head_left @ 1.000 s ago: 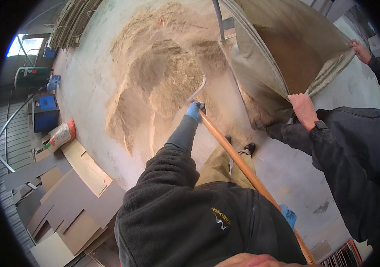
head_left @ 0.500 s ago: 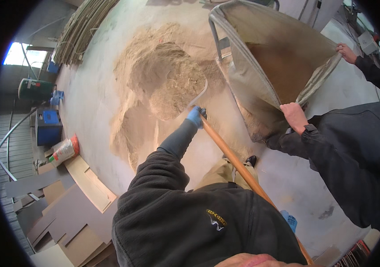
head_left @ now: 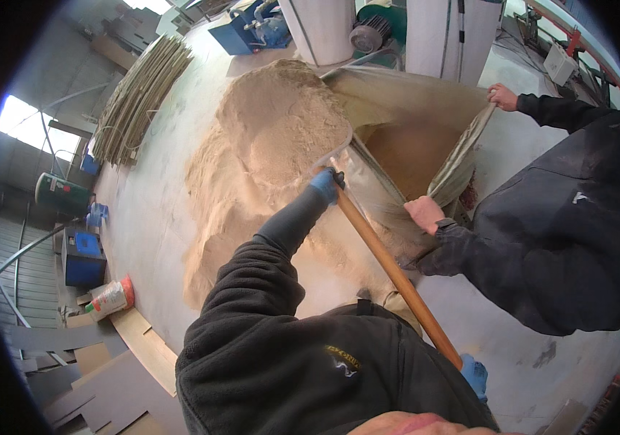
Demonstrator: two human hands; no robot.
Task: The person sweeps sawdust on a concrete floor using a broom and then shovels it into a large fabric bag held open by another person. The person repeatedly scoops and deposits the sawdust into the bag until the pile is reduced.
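Both my hands grip a long-handled shovel [head_left: 397,275], its wooden handle slanting across in front of my body. My blue-gloved left hand [head_left: 327,185] is closed around the handle just behind the blade. Further back, my right hand [head_left: 474,375], also in a blue glove, wraps the handle's rear part and is partly hidden. A heap of sawdust [head_left: 288,134] covers the broad blade, leaving its pale right rim showing. Beneath and left of it spreads a sawdust pile [head_left: 212,239]. Right beside the blade is a large fabric sack [head_left: 397,90], open at the top with brownish sawdust inside.
At the right, another person in dark clothes [head_left: 549,225] holds the sack's mouth with two bare hands. White filter bags [head_left: 440,43] and a motor [head_left: 370,35] stand behind. Bundled wooden strips [head_left: 139,101] lie far left; flat panels [head_left: 118,391] lie near left.
The loaded shovel blade has moved farther forward, close to the sack's edge. My view has tilted up, bringing the machine behind into sight. The other person still holds the sack open.
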